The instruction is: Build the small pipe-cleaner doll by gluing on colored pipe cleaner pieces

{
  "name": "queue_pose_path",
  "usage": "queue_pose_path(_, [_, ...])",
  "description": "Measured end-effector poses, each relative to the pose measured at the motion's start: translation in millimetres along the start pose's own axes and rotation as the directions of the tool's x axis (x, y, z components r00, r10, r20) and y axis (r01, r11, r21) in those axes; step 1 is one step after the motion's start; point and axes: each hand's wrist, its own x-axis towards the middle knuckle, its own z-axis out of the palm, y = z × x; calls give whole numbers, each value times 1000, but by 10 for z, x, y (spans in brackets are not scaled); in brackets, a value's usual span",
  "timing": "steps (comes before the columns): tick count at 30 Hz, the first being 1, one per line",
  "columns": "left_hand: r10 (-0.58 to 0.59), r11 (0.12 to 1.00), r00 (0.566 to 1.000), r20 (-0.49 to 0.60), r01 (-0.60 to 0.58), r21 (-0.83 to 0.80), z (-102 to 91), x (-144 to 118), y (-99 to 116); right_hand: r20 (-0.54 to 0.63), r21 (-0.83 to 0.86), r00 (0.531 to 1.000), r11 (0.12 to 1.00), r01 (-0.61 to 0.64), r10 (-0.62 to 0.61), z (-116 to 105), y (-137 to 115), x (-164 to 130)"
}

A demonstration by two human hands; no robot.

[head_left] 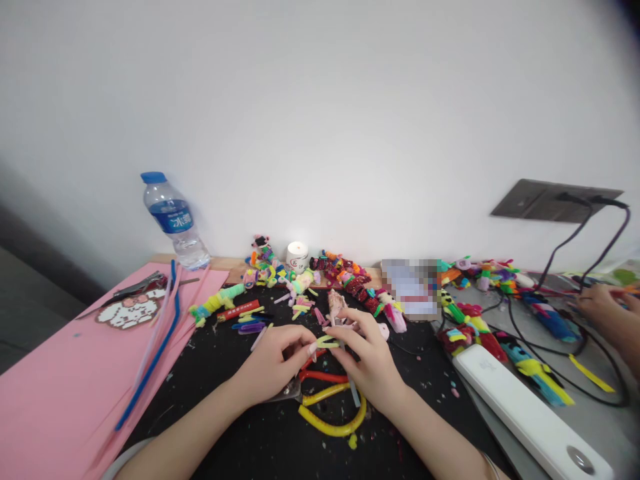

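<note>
Fuzz-covered wire [327,342], pinched at each end between left hand [273,363] and right hand [365,363], looks light, soft and easily bent; fingertip grip near the ends suits it

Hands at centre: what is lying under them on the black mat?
Under the left hand and right hand: scissors with red and yellow handles. The blades are hidden beneath the left hand.

Bottle [173,220] left, power bank [525,410] right
</note>
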Motion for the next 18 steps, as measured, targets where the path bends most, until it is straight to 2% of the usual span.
queue_pose_path(7, [-29,998,1000,12,29,-55,10,-3,-20,-33,-9,999,1000,4,-4,-13,1,-3])
queue_pose_path(18, [-15,999,1000,23,16,-34,-1,3,-10,-58,-18,998,999,32,-33,-21,1,10])
